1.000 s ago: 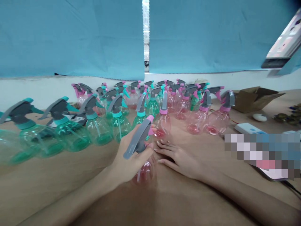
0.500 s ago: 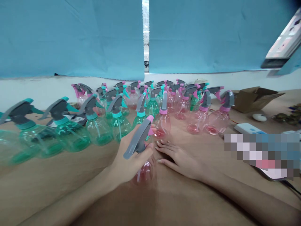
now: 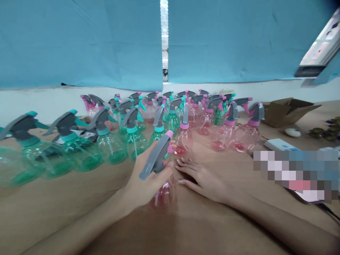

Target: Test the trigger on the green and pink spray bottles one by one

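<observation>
My left hand is wrapped round the neck of a pink spray bottle with a grey and pink head, which stands upright at the front middle of the table. Its fingers are partly hidden behind the spray head. Just to the right, my right hand lies palm down on the table with its fingers spread, holding nothing. Beyond the hands stands another pink bottle. A row of green bottles runs off to the left, and two pink bottles are at the right.
More pink and green spray bottles crowd the back by the wall. At the right are an open cardboard box, a white mouse, a white box and a blurred-out device with a cable. Blue curtains hang behind.
</observation>
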`<state>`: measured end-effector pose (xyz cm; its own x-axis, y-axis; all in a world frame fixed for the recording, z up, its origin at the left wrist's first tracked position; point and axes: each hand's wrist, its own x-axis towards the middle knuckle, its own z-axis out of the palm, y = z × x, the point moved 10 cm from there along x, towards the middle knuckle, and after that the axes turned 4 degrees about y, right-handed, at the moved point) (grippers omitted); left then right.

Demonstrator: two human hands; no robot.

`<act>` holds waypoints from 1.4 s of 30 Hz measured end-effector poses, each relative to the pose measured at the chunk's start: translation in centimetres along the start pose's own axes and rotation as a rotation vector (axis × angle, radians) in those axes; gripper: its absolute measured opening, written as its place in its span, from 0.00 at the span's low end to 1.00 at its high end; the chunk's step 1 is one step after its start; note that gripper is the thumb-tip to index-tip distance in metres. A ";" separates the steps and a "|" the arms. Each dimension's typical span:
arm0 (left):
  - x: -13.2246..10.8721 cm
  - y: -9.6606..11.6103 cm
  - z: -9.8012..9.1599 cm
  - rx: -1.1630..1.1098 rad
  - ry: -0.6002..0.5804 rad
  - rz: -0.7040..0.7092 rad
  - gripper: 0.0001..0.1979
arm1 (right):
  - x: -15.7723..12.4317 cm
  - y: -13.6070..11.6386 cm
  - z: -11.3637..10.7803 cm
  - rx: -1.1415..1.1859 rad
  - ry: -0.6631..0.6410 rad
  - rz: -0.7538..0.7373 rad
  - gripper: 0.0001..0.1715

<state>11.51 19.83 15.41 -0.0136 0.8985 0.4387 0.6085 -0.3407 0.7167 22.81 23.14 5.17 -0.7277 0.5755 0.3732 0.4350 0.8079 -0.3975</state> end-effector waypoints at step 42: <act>-0.2 -0.9 0.3 -0.026 0.087 -0.089 0.09 | -0.2 -2.2 -1.1 0.274 -0.056 0.065 0.43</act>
<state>11.17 20.04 14.51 -0.1360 0.8986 0.4171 0.5810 -0.2687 0.7683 22.53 21.38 6.93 -0.7341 0.6113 0.2958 0.3282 0.7007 -0.6335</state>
